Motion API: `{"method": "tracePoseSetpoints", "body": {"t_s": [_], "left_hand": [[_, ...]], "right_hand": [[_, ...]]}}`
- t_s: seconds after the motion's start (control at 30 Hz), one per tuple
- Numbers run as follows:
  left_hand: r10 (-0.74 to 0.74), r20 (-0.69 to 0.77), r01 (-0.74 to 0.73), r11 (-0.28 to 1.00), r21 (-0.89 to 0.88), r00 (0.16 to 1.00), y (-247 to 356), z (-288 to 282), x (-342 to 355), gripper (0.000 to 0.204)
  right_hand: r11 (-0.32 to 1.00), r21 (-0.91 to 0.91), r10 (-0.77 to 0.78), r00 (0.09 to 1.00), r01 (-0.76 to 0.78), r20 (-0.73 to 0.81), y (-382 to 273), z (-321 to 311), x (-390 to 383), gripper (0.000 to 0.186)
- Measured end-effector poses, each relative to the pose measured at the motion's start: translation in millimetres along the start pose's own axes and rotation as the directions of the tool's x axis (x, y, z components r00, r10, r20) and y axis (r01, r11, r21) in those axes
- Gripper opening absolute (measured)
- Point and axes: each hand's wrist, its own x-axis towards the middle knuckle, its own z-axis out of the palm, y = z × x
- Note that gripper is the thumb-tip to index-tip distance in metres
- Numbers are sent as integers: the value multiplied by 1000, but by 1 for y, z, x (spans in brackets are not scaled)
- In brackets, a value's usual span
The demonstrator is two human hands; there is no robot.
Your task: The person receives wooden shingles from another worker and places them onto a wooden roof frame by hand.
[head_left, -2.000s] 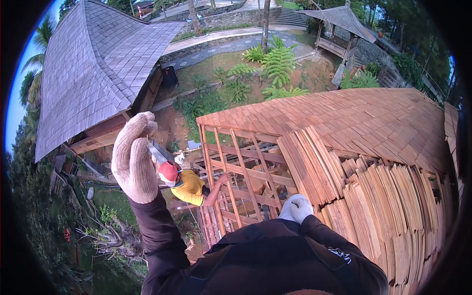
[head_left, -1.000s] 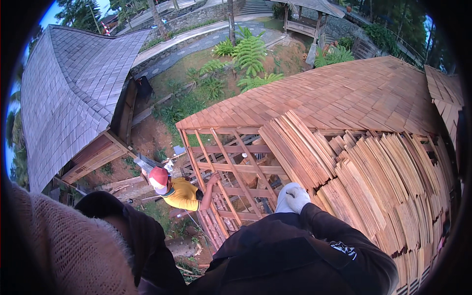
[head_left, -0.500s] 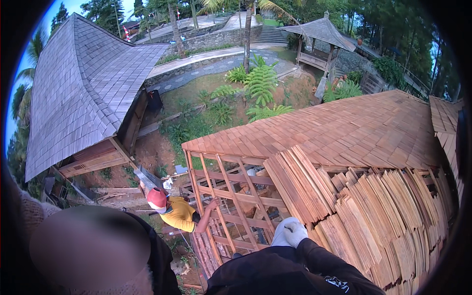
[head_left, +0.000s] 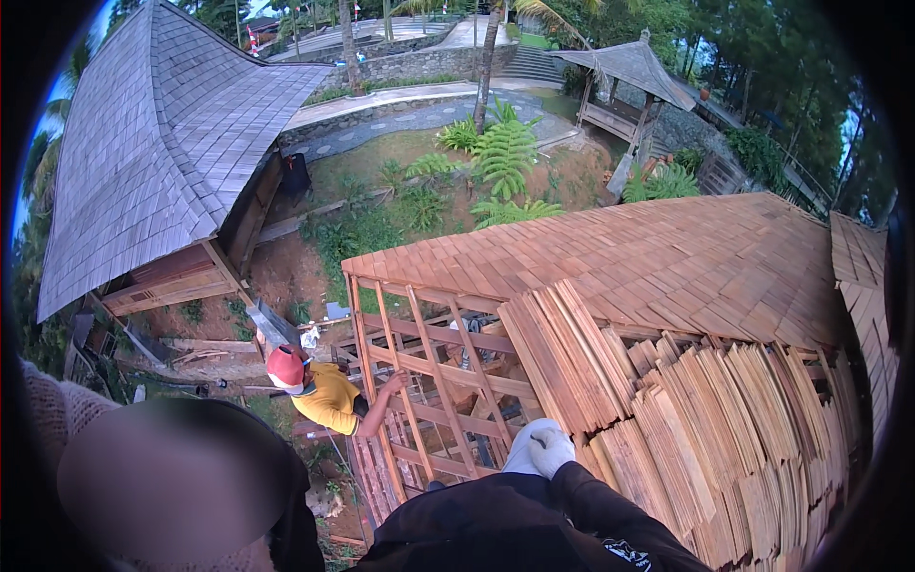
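My right hand [head_left: 551, 452], in a white glove, rests with curled fingers on a pale, rounded surface [head_left: 520, 454] that looks like my knee. Its palm side is hidden. Right beside it lie stacks of reddish-brown wooden shingles [head_left: 562, 357]. My left hand [head_left: 78, 412] seems to be the knitted, pale pinkish shape very close at lower left; a blurred patch covers most of it, so its fingers do not show. The open wooden roof frame [head_left: 448, 377] of battens and rafters stretches ahead of my right hand.
A co-worker [head_left: 326, 393] in a red cap and yellow shirt stands below left, one hand at the frame. Finished shingle roofing [head_left: 610, 250] slopes beyond. More stacked shingles [head_left: 753, 429] cover the right side. A grey-roofed building [head_left: 181, 143] stands left, a small pavilion [head_left: 624, 91] far right.
The view has shifted slightly, so the roof and my right hand appear a little farther left. My right hand stays on the pale surface. The co-worker's hand remains at the frame.
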Motion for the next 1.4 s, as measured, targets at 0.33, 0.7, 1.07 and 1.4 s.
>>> {"method": "tracePoseSetpoints", "body": {"t_s": [0.33,0.7,1.07,1.4], "left_hand": [[-1,26,1,1000,16,1000,-2,-7,7,42],[-2,25,1,999,41,1000,5,-18,0,40],[-28,23,26,995,96,999,6,-25,2,38],[-138,-28,141,968,208,990,4,-44,-4,36]], "right_hand": [[1000,29,8,1000,-8,17,-9,-5,2,37],[1000,21,-22,1000,22,9,5,6,-2,38],[999,-13,-38,999,39,35,1,1,9,37],[1000,15,-12,1000,11,29,-3,-2,10,37]]}}
